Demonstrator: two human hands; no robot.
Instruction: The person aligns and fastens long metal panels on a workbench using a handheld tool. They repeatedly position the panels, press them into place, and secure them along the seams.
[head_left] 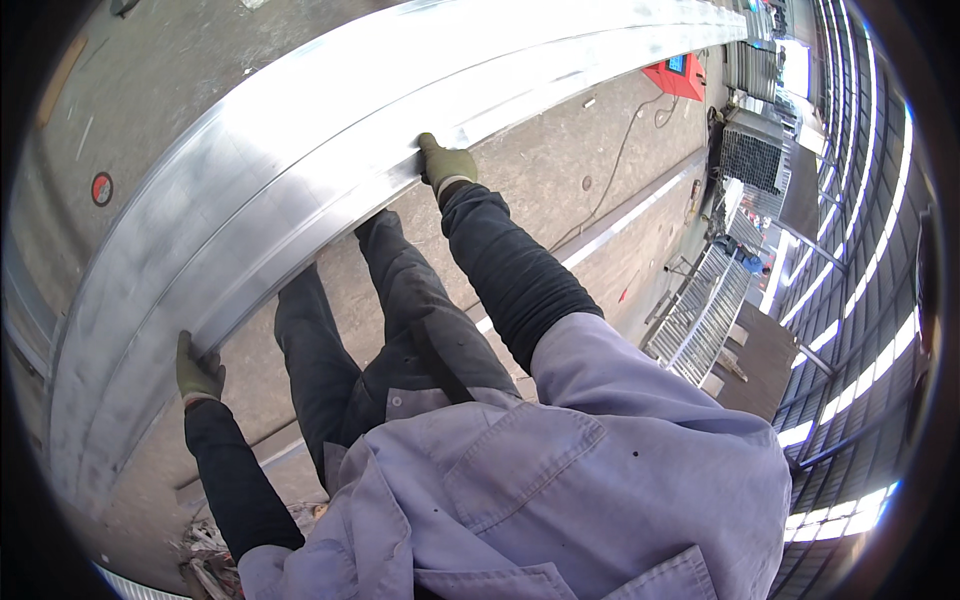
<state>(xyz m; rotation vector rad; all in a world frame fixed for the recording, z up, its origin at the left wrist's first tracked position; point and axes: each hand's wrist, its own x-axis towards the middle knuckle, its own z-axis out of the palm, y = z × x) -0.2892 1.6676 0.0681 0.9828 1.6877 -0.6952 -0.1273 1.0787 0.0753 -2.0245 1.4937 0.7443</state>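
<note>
A long, shiny sheet-metal panel (290, 170) with lengthwise fold lines stretches from the lower left to the upper right in front of me. My left hand (200, 374), in an olive-green work glove, is closed on the panel's near edge toward its left end. Farther along that edge, my right hand (449, 164) has its gloved thumb on the top face. The fingers of both hands curl under the edge and are mostly hidden. Nothing else shows in either hand.
My legs stand close to the panel's near side. A red box-shaped machine (678, 76) with a blue display sits beyond its right part, with a cable (625, 150) trailing over the floor. Metal racks (700, 310) stand at right; scrap (212, 560) lies lower left.
</note>
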